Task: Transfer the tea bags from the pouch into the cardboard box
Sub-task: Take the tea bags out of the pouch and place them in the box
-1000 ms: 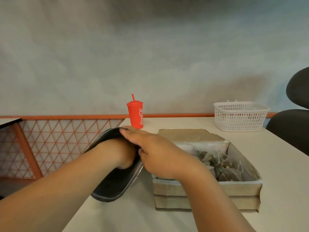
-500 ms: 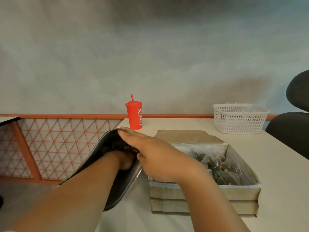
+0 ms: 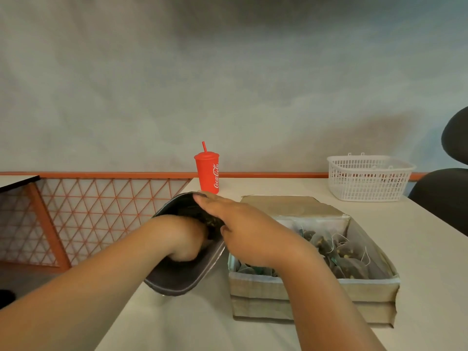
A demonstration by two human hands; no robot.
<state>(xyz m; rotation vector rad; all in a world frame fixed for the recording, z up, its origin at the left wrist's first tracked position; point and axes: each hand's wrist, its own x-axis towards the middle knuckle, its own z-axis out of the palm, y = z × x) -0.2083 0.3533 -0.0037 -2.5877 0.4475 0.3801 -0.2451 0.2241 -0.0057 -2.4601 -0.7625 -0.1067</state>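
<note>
In the head view, a dark grey pouch (image 3: 177, 277) with a silvery rim stands tilted at lower centre of the frame, on the left edge of a pale table (image 3: 417, 249), its mouth open towards the camera. The left hand (image 3: 187, 239) comes in from the lower left and is sunk into that mouth. Its fingers are buried inside, so whether they are spread or closed on anything cannot be told. The right hand (image 3: 243, 229) lies over the pouch's upper right rim, fingers stretched along the edge and thumb tucked beneath, gripping the wall of the pouch. Just right of the pouch sits the cardboard box (image 3: 311, 292), open-topped, with tea bags (image 3: 339, 252) heaped inside, apart from both hands. Behind the hands stands a red cup (image 3: 207, 173) with a straw. A white basket (image 3: 367, 178) is at the right, a black chair (image 3: 445, 193) at the frame's right edge and an orange lattice (image 3: 88, 211) at the left.
</note>
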